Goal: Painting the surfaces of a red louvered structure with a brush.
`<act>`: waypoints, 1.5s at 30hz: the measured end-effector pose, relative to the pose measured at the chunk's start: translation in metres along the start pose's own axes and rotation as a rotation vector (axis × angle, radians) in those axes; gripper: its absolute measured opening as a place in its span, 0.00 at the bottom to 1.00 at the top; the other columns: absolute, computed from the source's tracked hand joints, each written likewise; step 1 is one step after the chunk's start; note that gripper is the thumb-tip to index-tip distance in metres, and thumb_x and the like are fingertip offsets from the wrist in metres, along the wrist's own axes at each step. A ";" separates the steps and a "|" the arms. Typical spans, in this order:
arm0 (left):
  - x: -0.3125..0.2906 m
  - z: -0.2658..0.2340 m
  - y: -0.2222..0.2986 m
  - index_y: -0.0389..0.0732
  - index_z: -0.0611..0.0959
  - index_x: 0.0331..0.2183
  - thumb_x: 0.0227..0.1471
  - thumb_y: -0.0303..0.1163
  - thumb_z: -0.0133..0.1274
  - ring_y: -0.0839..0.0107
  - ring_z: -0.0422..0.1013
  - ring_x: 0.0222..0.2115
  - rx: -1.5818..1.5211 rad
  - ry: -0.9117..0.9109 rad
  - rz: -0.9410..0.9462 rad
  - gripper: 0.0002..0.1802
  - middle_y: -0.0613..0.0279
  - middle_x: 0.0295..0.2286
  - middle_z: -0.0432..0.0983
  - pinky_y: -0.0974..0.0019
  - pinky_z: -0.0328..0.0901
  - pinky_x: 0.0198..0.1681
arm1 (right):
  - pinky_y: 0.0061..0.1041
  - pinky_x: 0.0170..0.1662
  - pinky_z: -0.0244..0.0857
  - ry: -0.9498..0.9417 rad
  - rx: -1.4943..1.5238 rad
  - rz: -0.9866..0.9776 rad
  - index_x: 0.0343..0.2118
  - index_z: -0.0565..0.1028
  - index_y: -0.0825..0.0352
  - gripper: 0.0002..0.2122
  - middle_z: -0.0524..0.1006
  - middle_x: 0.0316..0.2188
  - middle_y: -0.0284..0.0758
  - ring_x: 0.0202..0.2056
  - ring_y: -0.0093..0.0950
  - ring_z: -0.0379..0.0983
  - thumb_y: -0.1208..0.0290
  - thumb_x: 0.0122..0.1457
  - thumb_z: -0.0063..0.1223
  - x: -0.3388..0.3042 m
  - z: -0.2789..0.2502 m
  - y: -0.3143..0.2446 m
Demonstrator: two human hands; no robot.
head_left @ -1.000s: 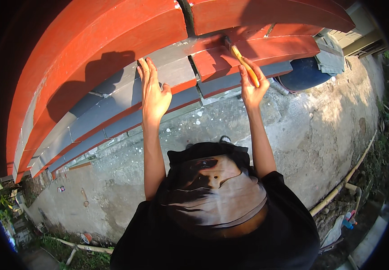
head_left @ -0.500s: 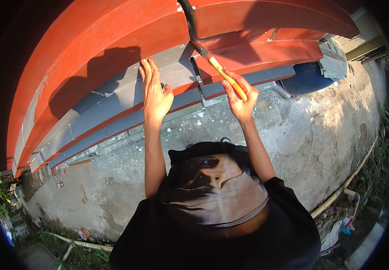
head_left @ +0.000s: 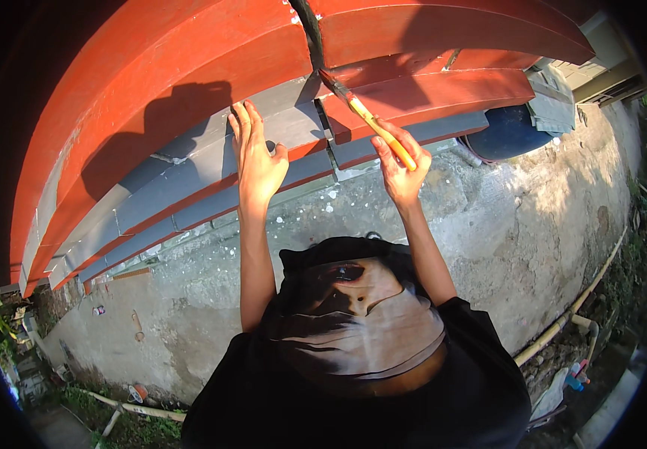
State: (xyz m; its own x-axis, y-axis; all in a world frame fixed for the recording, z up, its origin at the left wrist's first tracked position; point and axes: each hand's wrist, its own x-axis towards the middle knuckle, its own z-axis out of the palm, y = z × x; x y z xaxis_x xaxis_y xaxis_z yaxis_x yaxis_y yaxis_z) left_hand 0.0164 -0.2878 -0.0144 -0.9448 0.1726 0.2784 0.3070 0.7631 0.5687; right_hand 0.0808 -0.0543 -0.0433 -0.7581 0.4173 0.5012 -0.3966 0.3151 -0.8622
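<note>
My right hand is closed around the yellow handle of a paintbrush. The brush slants up and left, its dark, red-stained bristles at the edge of a red-painted step, beside a dark vertical gap between the stepped blocks. My left hand holds nothing; its fingers are stretched out, with the thumb apart. Its fingertips rest at a grey step surface just below a red riser. Whether the palm presses on the grey ledge, I cannot tell.
Red and grey steps curve across the top. A dark blue rounded container stands at the right under a grey sheet. Below lies a paint-spotted concrete floor. A pale pipe runs along its right edge, and an orange pot lies lower left.
The right hand and brush have shifted very slightly, with the bristles staying near the same step edge. The left hand has barely moved.
</note>
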 end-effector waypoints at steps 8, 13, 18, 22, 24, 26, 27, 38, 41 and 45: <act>-0.001 -0.002 0.000 0.39 0.47 0.70 0.49 0.23 0.56 0.43 0.31 0.70 0.037 -0.001 -0.020 0.52 0.44 0.70 0.33 0.50 0.40 0.71 | 0.14 0.36 0.65 0.555 0.173 0.069 0.46 0.79 0.75 0.15 0.79 0.30 0.30 0.31 0.14 0.71 0.71 0.61 0.65 0.033 -0.059 0.055; 0.002 0.005 0.008 0.37 0.47 0.69 0.48 0.24 0.57 0.43 0.32 0.70 0.034 0.027 -0.035 0.53 0.43 0.70 0.32 0.50 0.40 0.71 | 0.12 0.22 0.53 0.421 0.152 0.082 0.49 0.79 0.72 0.16 0.74 0.24 0.23 0.19 0.10 0.60 0.70 0.61 0.65 0.032 -0.036 0.060; 0.000 0.003 0.007 0.36 0.47 0.69 0.48 0.25 0.57 0.43 0.32 0.70 0.062 0.031 -0.037 0.53 0.43 0.70 0.32 0.51 0.41 0.71 | 0.16 0.39 0.68 0.130 0.184 0.170 0.48 0.79 0.75 0.16 0.82 0.32 0.32 0.34 0.16 0.74 0.74 0.59 0.66 0.007 -0.045 0.038; 0.002 0.005 0.008 0.36 0.47 0.69 0.47 0.25 0.57 0.43 0.33 0.70 0.036 0.051 -0.054 0.54 0.44 0.70 0.32 0.52 0.40 0.72 | 0.14 0.24 0.55 0.632 0.172 0.039 0.48 0.80 0.72 0.15 0.75 0.22 0.26 0.21 0.11 0.62 0.67 0.63 0.63 0.049 -0.058 0.030; 0.003 0.008 0.009 0.36 0.47 0.69 0.48 0.26 0.56 0.43 0.34 0.70 0.051 0.041 -0.035 0.53 0.45 0.70 0.32 0.52 0.40 0.72 | 0.17 0.25 0.60 0.473 -0.114 0.012 0.48 0.81 0.70 0.14 0.78 0.23 0.30 0.21 0.15 0.65 0.70 0.61 0.64 0.055 -0.058 0.045; 0.002 0.009 0.009 0.37 0.47 0.69 0.48 0.26 0.56 0.43 0.34 0.70 0.052 0.044 -0.044 0.54 0.45 0.70 0.32 0.52 0.41 0.71 | 0.19 0.30 0.67 0.288 -0.278 -0.209 0.48 0.81 0.67 0.15 0.84 0.29 0.39 0.24 0.16 0.70 0.76 0.56 0.67 0.046 -0.043 0.024; 0.001 0.009 0.008 0.37 0.47 0.69 0.47 0.26 0.57 0.43 0.34 0.70 0.052 0.052 -0.057 0.54 0.45 0.70 0.32 0.52 0.41 0.71 | 0.17 0.29 0.66 0.202 -0.189 -0.198 0.48 0.81 0.69 0.15 0.83 0.30 0.35 0.24 0.15 0.70 0.74 0.58 0.66 0.041 -0.047 0.020; 0.001 0.013 0.010 0.36 0.48 0.69 0.48 0.27 0.57 0.42 0.35 0.70 0.042 0.097 -0.063 0.53 0.45 0.70 0.32 0.52 0.42 0.71 | 0.19 0.34 0.71 0.273 -0.063 -0.143 0.45 0.81 0.72 0.12 0.84 0.30 0.41 0.29 0.19 0.79 0.76 0.59 0.63 0.018 0.000 0.015; 0.004 0.013 0.009 0.36 0.49 0.69 0.48 0.27 0.57 0.42 0.35 0.70 0.038 0.095 -0.071 0.52 0.45 0.70 0.32 0.52 0.42 0.71 | 0.23 0.36 0.73 0.056 0.031 -0.115 0.45 0.80 0.73 0.12 0.84 0.34 0.43 0.32 0.23 0.82 0.78 0.58 0.63 -0.003 0.004 0.012; 0.004 0.012 0.013 0.35 0.50 0.69 0.48 0.26 0.57 0.42 0.34 0.70 0.029 0.110 -0.072 0.51 0.45 0.70 0.33 0.52 0.42 0.71 | 0.21 0.37 0.71 -0.051 0.028 -0.104 0.45 0.81 0.73 0.11 0.84 0.32 0.38 0.31 0.19 0.77 0.76 0.60 0.61 0.008 -0.017 0.018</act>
State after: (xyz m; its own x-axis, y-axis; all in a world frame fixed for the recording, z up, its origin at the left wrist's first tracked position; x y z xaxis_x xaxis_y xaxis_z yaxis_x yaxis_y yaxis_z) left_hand 0.0155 -0.2696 -0.0154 -0.9456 0.0483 0.3218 0.2335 0.7894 0.5678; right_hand 0.0765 -0.0314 -0.0534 -0.7371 0.3392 0.5845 -0.4886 0.3300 -0.8077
